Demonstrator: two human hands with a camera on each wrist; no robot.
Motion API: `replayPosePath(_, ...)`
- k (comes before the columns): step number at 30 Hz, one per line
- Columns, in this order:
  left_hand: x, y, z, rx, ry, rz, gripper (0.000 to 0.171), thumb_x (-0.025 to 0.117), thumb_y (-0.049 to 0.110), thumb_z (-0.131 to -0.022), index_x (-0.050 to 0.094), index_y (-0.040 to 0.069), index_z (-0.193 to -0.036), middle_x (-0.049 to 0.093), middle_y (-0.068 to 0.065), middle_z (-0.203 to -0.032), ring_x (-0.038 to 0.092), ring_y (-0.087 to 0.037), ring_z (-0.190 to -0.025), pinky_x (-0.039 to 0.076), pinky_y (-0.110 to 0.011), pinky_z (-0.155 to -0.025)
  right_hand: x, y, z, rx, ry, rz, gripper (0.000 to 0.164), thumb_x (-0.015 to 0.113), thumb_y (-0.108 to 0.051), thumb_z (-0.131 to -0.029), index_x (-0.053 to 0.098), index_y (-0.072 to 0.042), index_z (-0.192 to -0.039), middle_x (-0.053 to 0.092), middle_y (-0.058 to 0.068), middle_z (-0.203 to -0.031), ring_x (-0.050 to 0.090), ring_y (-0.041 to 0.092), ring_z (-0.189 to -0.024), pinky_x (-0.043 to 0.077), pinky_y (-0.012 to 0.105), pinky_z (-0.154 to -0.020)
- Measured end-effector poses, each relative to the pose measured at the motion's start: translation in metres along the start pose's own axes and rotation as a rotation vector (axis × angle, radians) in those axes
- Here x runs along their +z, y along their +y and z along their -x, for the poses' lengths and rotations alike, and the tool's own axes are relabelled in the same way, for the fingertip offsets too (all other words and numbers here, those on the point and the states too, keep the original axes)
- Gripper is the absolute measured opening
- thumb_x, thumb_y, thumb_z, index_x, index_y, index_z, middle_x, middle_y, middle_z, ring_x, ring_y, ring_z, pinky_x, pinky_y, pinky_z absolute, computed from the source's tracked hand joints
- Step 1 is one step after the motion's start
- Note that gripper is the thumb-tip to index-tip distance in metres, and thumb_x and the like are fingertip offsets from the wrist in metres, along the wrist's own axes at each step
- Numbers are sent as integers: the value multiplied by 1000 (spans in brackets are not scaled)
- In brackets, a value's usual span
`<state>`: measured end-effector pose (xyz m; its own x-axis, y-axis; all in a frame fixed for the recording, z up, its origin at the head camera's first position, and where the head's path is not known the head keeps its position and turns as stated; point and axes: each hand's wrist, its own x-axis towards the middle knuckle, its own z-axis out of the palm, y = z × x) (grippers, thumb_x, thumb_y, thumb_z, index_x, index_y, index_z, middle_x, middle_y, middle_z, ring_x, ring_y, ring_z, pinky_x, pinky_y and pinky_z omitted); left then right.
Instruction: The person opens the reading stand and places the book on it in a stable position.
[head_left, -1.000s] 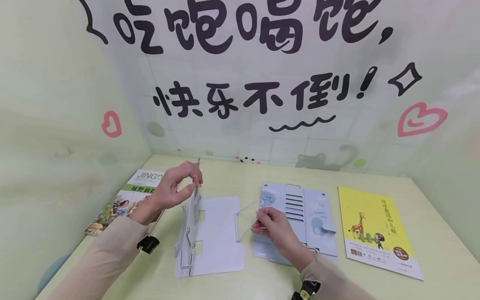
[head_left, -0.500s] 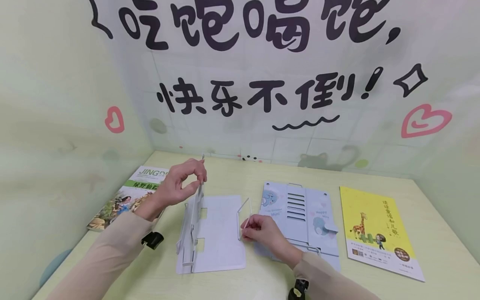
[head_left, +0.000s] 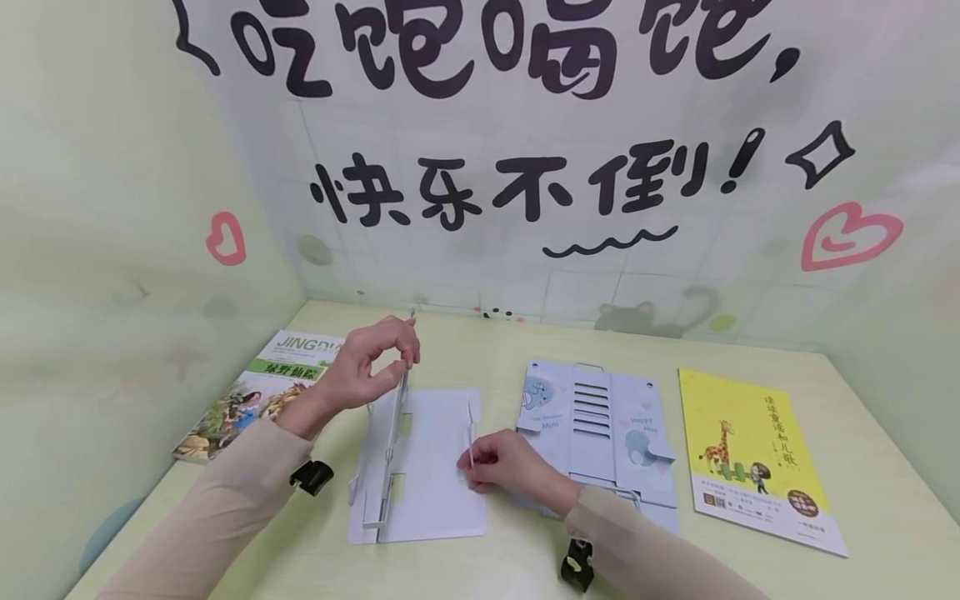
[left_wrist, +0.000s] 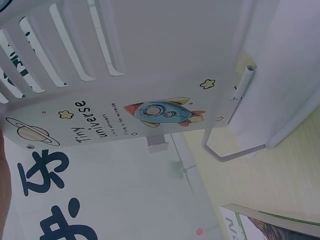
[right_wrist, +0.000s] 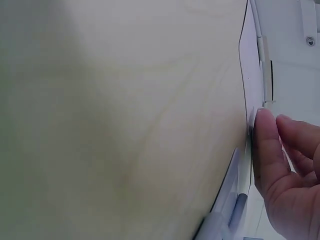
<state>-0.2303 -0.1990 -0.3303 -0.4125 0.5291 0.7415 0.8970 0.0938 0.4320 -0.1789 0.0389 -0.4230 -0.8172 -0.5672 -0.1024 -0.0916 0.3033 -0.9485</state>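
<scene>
A white metal book stand lies partly unfolded on the table, its flat base down and its slotted panel standing nearly upright. My left hand pinches the top edge of that panel. A rocket and the words "Tiny universe" are printed on it in the left wrist view, near a bent wire leg. At the base's right edge, a thin wire support rises. My right hand pinches this wire low down, fingertips over the base. The right wrist view shows its thumb and fingers close together.
Just right of my right hand lies a light blue book stand with slots and a small clip. Farther right is a yellow book with a giraffe. A green-and-white book lies beyond my left forearm. A printed wall stands behind.
My right hand has moved left, swinging the wire support from leaning right to nearly upright over the base's edge. My left hand keeps its hold on the panel, which has shifted slightly right.
</scene>
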Motion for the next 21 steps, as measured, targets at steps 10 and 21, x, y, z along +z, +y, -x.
replayPosePath(10,5,-3,-4,10,-13,5,19,50,-9,-75,55,8,-78,59,-3,-79,53,-15,-81,36,-38,-107,2,-2,-5,1,29,17,7,66,9,-78,61,7,-76,64,14,-67,60,10,-56,56,29,-58)
replayPosePath(21,19,-5,-10,1,-46,-24,21,49,-7,-75,56,12,-78,59,0,-78,52,-14,-80,37,-45,-105,4,-3,-5,20,23,3,6,64,9,-80,60,6,-78,62,12,-68,58,10,-56,56,29,-58)
